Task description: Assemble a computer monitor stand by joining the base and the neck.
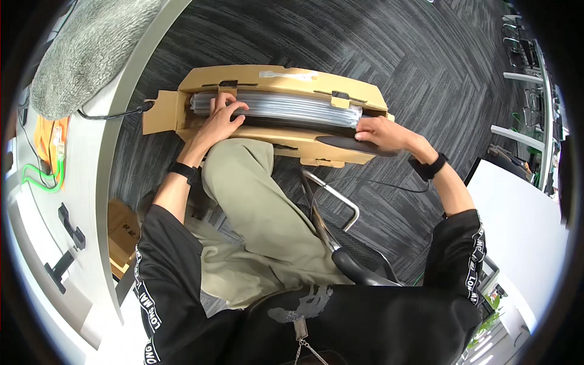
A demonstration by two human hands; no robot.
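A long open cardboard box (281, 140) rests on the floor beyond my knee. Inside lies a long bundle in shiny clear plastic wrap (292, 108), with a dark strip (274, 123) along its near side. My left hand (224, 120) reaches over the box's near edge at the left end; its bent fingers are spread and touch the wrapped bundle. At the other end, my right hand (384, 133) has its fingers closed on the bundle's right end, fingertips partly hidden. Below that hand, a dark rounded flat piece (345, 143) overlaps the box's near wall.
A chair with a metal leg (340, 198) and black armrest (359, 267) stands near my leg. On the left, a pale desk (100, 182) carries a grey fluffy cloth (91, 58) and a green cable (41, 182). A white table (517, 213) is at right. Carpet (420, 73) surrounds the box.
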